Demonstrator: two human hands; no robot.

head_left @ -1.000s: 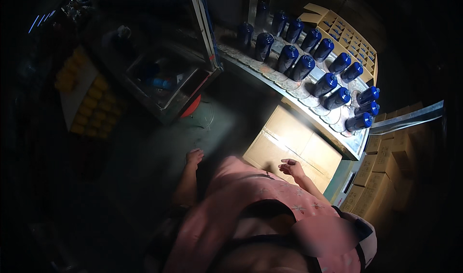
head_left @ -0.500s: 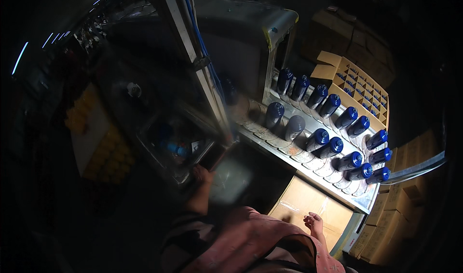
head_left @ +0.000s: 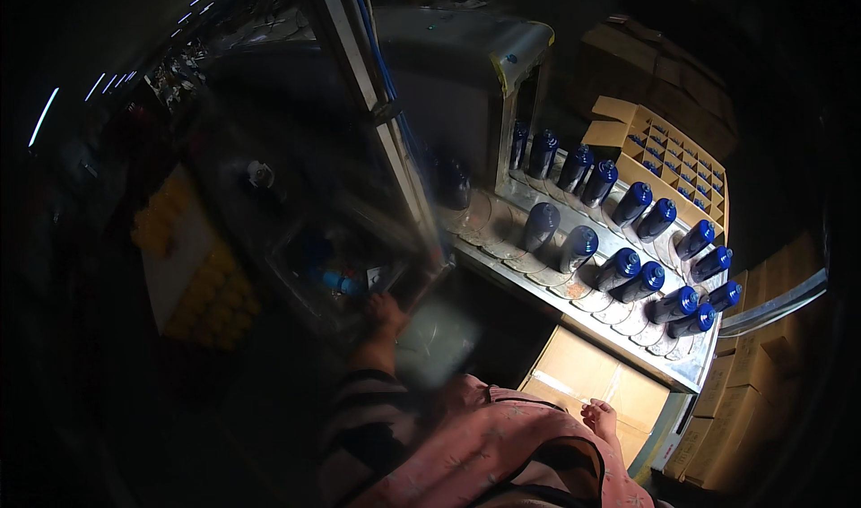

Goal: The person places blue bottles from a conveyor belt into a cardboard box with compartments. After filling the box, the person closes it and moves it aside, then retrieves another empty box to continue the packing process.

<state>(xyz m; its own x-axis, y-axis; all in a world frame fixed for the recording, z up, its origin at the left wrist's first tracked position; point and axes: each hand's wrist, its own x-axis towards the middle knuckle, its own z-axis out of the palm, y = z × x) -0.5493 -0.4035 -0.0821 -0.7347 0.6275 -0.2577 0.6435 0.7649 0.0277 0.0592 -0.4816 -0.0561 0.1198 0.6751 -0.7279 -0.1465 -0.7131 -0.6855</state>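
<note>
My right hand hovers near a closed cardboard carton, its fingers curled in with no object visible in them. In shadow to the left, my left hand rests near the edge of a dark tray. Its fingertips are too dim to read. A blue bottle-like item lies beside it. Ahead of me, dark blue bottles stand upright in two rows on a metal conveyor with round plates. Neither hand touches these bottles.
An open divided carton holding several blue-topped bottles stands beyond the conveyor. A metal post with cables rises between my left side and the conveyor. Stacked cartons stand at right. Yellow items lie at far left. A curved metal rail juts out at right.
The near row of bottles has shifted right along the conveyor, while the far row appears to have moved back leftward. The whole view has turned slightly; both hands stay in nearly the same places.
</note>
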